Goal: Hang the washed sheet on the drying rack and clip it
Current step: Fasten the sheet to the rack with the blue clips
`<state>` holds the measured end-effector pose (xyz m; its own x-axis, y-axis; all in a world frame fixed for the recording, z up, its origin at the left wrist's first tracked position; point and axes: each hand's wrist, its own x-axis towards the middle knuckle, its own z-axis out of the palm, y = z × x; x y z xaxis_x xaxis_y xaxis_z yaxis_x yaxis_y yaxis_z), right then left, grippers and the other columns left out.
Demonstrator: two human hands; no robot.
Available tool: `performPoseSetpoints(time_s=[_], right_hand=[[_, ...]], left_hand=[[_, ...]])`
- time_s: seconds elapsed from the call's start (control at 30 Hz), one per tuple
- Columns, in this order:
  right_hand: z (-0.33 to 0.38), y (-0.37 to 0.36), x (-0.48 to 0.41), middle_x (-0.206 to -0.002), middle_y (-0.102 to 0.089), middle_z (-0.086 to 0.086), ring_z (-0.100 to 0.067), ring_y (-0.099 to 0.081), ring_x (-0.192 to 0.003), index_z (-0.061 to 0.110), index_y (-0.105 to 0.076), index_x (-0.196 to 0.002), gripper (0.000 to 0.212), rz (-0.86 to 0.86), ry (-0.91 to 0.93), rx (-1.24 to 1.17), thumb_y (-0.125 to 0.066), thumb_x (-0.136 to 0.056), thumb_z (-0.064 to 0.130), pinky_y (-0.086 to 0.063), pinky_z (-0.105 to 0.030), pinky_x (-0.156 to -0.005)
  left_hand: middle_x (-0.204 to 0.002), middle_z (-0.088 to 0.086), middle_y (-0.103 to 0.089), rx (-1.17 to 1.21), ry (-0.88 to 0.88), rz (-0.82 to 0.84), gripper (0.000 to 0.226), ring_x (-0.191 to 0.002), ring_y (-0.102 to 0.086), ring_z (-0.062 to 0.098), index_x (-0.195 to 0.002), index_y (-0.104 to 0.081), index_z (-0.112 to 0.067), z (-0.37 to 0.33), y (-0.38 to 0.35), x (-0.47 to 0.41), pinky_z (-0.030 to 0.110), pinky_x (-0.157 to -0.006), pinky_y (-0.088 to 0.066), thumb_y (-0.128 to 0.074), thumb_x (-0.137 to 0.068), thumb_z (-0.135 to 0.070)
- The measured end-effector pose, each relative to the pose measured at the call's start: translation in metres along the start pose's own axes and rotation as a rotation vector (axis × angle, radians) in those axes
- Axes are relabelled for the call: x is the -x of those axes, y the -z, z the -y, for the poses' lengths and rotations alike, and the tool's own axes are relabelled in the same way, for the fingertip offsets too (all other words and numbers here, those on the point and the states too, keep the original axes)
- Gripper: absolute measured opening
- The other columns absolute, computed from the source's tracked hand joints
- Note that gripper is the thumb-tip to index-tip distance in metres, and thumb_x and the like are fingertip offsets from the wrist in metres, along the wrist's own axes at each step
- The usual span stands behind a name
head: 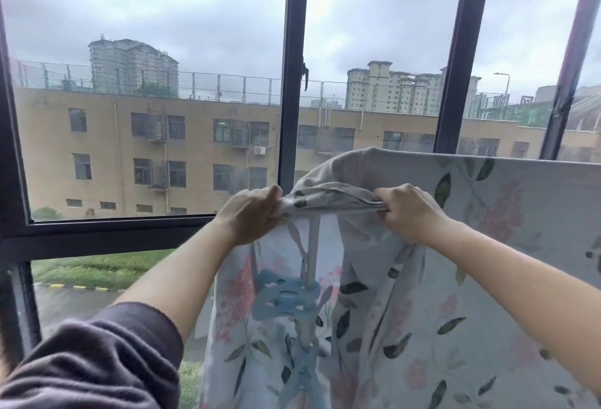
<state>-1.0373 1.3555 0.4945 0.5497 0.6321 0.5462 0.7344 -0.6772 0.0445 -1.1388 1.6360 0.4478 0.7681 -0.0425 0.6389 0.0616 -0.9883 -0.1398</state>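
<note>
Clearly, in the head view, both hands are working on the sheet's top edge. The left hand (pixel 250 215) has its fingers curled tight round a gathered fold of the sheet (pixel 520 210). The right hand (pixel 411 213) pinches the same fold, fingers closed on a ridge of cloth. Between the 2 sets of fingers the edge runs as a taut, wrinkled band, and just under that band stands the pale upright pole of the drying rack (pixel 313 242). Beyond the right fingers the sheet lies spread flat over a top rail that it hides. Below both hands it hangs in long loose folds.

To do this step well, I judge the 2 hands should draw apart along the rail so the bunched band opens flat. The edge should overlap the rail evenly before any clip goes on. No clip is in sight, so 1 hand would have to let go to fetch it while the other pins the edge.

The cloth looks thin, soft and limp, pale grey-white with pink blossoms and dark green leaves, and is probably heavy with damp. Below the left fingers a blue plastic hub (pixel 283 293) sits on the pole, smooth and rigid. Past the fingertips stands a dark metal window frame (pixel 289 83).
</note>
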Motion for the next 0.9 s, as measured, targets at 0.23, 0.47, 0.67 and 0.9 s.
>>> performPoseSetpoints(time_s=[0.23, 0.47, 0.67, 0.9], right_hand=[[0.011, -0.024, -0.004, -0.084, -0.067, -0.009, -0.028, -0.062, -0.08, 0.012, -0.063, -0.085, 0.025, 0.151, -0.092, -0.474, -0.04, -0.083, 0.004, -0.05, -0.038, -0.07], [0.019, -0.03, 0.001, -0.08, -0.067, -0.013, -0.032, -0.062, -0.078, 0.009, -0.063, -0.084, 0.023, 0.134, -0.084, -0.561, -0.041, -0.079, 0.002, -0.051, -0.042, -0.066], [0.029, -0.039, 0.01, -0.076, -0.065, -0.008, -0.025, -0.059, -0.074, 0.021, -0.061, -0.076, 0.028, 0.154, -0.039, -0.607, -0.043, -0.079, -0.001, -0.045, -0.032, -0.062], [0.031, -0.049, 0.013, -0.081, -0.068, -0.011, -0.028, -0.063, -0.078, 0.015, -0.064, -0.084, 0.02, 0.128, -0.033, -0.626, -0.047, -0.083, 0.004, -0.05, -0.04, -0.066]], left_hand=[[-0.075, 0.009, -0.069, 0.45, 0.942, 0.316, 0.043, -0.065, -0.069, 0.024, -0.089, -0.061, -0.007, -0.003, -0.03, 0.003, 0.027, -0.057, -0.048, -0.046, -0.093, -0.047], [-0.131, -0.01, -0.049, 1.175, 0.604, 0.44, 0.078, -0.121, -0.048, 0.009, -0.135, -0.042, -0.026, -0.016, -0.066, 0.068, 0.03, -0.098, -0.041, -0.071, -0.068, -0.055], [-0.128, -0.007, -0.046, 0.847, 0.455, 0.651, 0.092, -0.119, -0.046, 0.012, -0.146, -0.023, -0.025, -0.01, -0.076, 0.094, 0.023, -0.099, -0.04, -0.079, -0.073, -0.02], [-0.093, -0.008, -0.064, 0.705, 0.452, 0.328, 0.054, -0.083, -0.062, 0.006, -0.102, -0.058, -0.02, -0.01, -0.066, 0.102, 0.015, -0.069, -0.052, -0.088, -0.058, -0.019]])
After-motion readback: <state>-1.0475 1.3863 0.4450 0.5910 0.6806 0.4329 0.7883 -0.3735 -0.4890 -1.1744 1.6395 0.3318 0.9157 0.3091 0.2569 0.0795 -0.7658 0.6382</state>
